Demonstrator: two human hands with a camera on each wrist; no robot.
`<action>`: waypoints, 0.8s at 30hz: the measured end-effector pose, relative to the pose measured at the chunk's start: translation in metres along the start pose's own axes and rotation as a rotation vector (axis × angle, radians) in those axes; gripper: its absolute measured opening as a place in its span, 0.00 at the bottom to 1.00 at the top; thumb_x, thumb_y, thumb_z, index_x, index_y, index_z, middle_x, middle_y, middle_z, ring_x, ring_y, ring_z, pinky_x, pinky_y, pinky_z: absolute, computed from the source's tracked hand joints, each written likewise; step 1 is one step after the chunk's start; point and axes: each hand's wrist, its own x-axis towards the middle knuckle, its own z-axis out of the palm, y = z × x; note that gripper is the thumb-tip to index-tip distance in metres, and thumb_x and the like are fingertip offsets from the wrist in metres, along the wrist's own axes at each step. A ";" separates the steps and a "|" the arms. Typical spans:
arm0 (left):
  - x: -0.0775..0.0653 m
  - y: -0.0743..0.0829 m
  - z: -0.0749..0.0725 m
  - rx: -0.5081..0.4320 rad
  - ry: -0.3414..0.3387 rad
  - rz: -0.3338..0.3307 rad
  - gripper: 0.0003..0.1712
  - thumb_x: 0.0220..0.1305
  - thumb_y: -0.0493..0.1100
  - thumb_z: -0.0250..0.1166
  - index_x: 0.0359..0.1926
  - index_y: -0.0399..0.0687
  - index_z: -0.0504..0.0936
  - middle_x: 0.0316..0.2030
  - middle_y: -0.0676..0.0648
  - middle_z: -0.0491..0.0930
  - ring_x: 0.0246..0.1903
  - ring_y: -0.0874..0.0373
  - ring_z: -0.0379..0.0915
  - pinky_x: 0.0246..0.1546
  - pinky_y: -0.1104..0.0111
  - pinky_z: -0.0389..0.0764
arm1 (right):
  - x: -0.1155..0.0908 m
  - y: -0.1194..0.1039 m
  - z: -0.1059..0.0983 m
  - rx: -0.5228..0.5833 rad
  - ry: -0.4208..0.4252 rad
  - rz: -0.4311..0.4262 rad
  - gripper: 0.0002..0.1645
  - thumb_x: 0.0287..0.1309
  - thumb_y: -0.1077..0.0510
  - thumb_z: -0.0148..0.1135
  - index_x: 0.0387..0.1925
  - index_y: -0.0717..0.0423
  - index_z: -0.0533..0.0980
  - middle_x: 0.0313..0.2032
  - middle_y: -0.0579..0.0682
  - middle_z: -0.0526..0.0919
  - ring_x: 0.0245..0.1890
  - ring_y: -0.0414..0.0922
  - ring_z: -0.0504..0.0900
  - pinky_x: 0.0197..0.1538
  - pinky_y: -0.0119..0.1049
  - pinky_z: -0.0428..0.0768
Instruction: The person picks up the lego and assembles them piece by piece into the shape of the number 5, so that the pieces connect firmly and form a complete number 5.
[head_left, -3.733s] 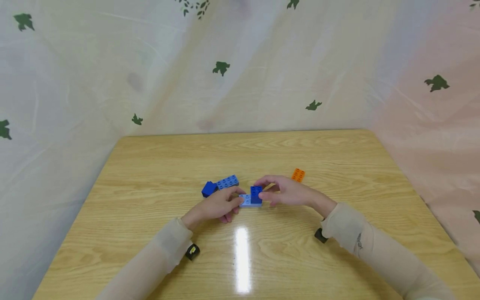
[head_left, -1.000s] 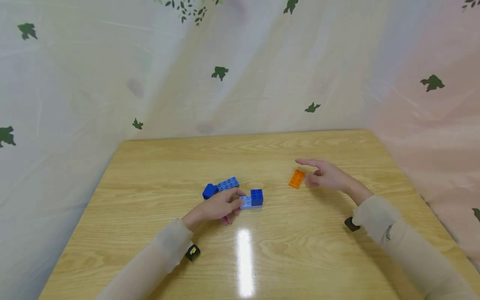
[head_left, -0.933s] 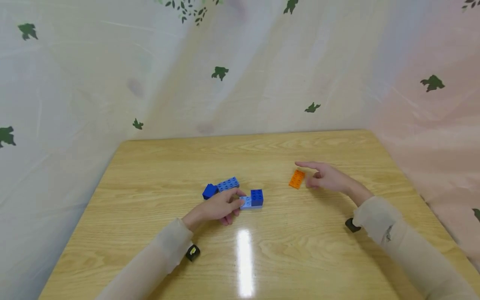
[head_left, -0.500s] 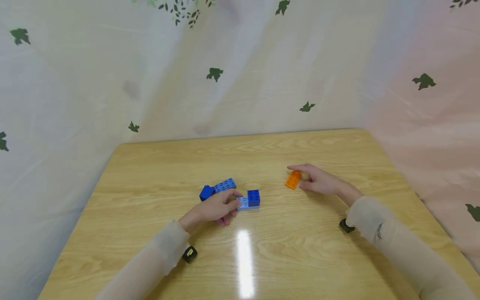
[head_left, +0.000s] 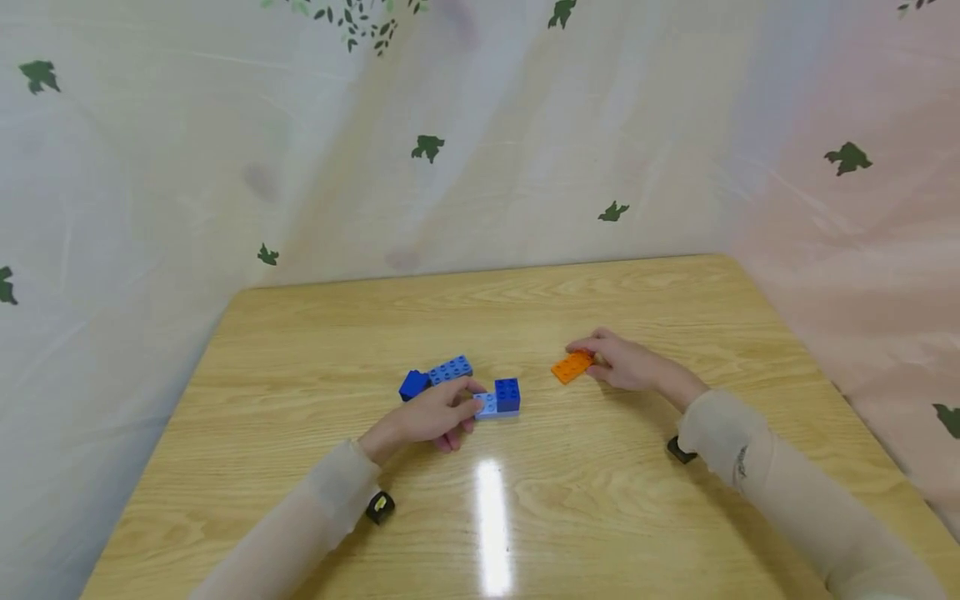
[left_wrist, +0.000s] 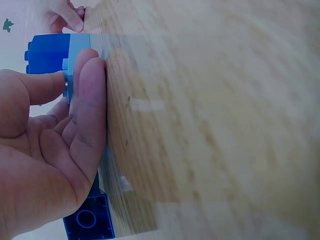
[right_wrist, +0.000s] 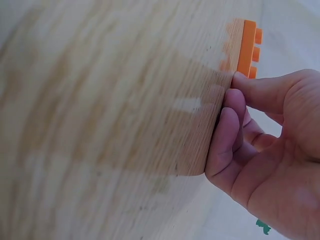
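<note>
Near the table's middle, my left hand (head_left: 433, 415) pinches the left end of a light blue toy brick (head_left: 486, 405), thumb on its studs. On that brick's right end sits a dark blue square brick (head_left: 507, 395), also seen above the thumb in the left wrist view. To the right, my right hand (head_left: 630, 362) pinches a flat orange brick (head_left: 572, 367) by its right end, thumb at the near side. The orange brick lies studs up, at or very near the table surface. Its long edge (right_wrist: 246, 49) shows beyond my thumb in the right wrist view.
Behind my left hand lie a medium blue long brick (head_left: 450, 369) with studs up and a dark blue brick (head_left: 415, 385) tipped on its side; the latter's hollow underside (left_wrist: 89, 219) shows in the left wrist view. A printed cloth (head_left: 495, 200) hangs behind the wooden table (head_left: 345, 325).
My right hand left the dark blue brick, moved right to the orange brick and took hold of it. The orange brick has turned and shifted slightly left. My left hand stays put.
</note>
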 end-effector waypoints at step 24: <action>0.001 -0.005 -0.002 0.016 0.012 -0.007 0.19 0.80 0.49 0.52 0.65 0.49 0.71 0.32 0.44 0.79 0.21 0.54 0.79 0.23 0.62 0.85 | 0.003 0.007 -0.004 0.103 -0.045 -0.010 0.25 0.68 0.59 0.66 0.62 0.65 0.74 0.39 0.49 0.76 0.38 0.45 0.72 0.41 0.38 0.73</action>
